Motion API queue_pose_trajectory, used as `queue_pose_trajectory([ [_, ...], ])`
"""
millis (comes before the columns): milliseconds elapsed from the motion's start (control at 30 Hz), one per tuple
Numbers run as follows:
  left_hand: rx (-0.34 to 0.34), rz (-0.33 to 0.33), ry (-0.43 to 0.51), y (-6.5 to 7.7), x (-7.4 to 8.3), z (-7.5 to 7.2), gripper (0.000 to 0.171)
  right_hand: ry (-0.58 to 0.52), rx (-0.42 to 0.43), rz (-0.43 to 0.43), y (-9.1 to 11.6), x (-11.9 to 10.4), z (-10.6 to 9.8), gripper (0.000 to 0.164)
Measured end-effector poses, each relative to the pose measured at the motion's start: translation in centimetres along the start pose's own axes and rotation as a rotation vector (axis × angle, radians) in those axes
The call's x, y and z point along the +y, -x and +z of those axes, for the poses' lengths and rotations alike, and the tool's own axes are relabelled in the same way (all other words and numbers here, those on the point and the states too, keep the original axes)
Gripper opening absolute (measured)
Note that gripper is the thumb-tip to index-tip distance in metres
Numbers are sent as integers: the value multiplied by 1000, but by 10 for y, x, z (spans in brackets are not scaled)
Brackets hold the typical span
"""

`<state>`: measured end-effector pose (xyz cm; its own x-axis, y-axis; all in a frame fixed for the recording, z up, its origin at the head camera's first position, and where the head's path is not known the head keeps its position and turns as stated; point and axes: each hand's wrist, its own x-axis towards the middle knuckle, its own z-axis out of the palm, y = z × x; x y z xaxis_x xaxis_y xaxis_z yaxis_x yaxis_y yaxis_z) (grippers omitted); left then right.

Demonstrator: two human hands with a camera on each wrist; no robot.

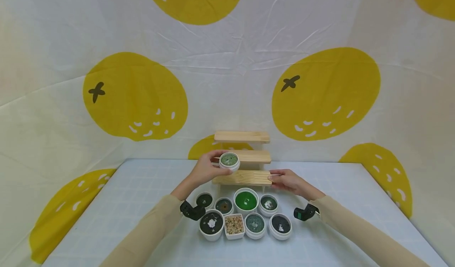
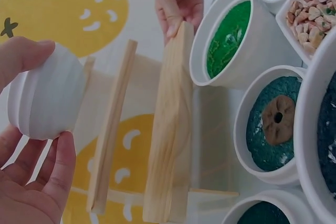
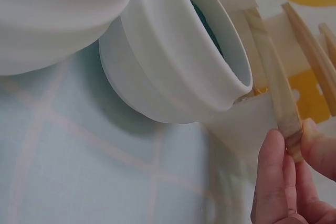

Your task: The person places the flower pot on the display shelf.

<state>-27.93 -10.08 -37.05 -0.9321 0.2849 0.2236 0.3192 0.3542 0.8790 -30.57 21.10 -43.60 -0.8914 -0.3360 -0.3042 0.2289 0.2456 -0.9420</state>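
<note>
My left hand (image 1: pixel 209 167) grips a small white round pot (image 1: pixel 229 161) with a pale green filling, held up before the middle step of a three-step wooden shelf (image 1: pixel 242 177). In the left wrist view the thumb lies on one side of the pot (image 2: pixel 50 90) and the fingers on the other. My right hand (image 1: pixel 288 181) pinches the right end of the lowest wooden board, thumb on top and fingers beneath, as the right wrist view shows of the board (image 3: pixel 278 82). Below the shelf stand several white pots, among them one with bright green filling (image 1: pixel 246 200).
A square white dish of pebbles (image 1: pixel 234 224) sits in the front row, between a large dark-filled pot (image 1: pixel 211 222) and a grey-green one (image 1: pixel 254 223). Behind the shelf hangs a pale cloth (image 1: pixel 227 93) with yellow fruit prints. A light checked cloth (image 1: pixel 142 192) covers the table.
</note>
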Motion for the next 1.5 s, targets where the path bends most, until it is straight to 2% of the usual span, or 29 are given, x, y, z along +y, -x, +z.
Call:
queue_pose_trajectory([
  [267,43,27,11,-15,5,6,58,-29,-5,7,1,0,2,58],
  [500,27,40,28,-28,7,12,59,-20,10,22,0,-1,3,60],
  [667,23,66,0,-34,16,16,58,-21,-1,13,-1,0,3,59],
  [767,14,60,-26,-38,21,18,58,-19,2,16,0,0,3,58],
  [833,15,45,-45,-45,18,20,59,-18,11,24,1,-1,3,57],
  [1000,6,46,-39,-57,23,24,61,-29,4,19,2,-1,3,58],
  [1233,40,59,-48,-68,29,24,62,-48,3,16,-1,-1,4,59],
  [1500,26,53,8,-84,33,30,59,-53,10,8,-2,2,3,60],
])
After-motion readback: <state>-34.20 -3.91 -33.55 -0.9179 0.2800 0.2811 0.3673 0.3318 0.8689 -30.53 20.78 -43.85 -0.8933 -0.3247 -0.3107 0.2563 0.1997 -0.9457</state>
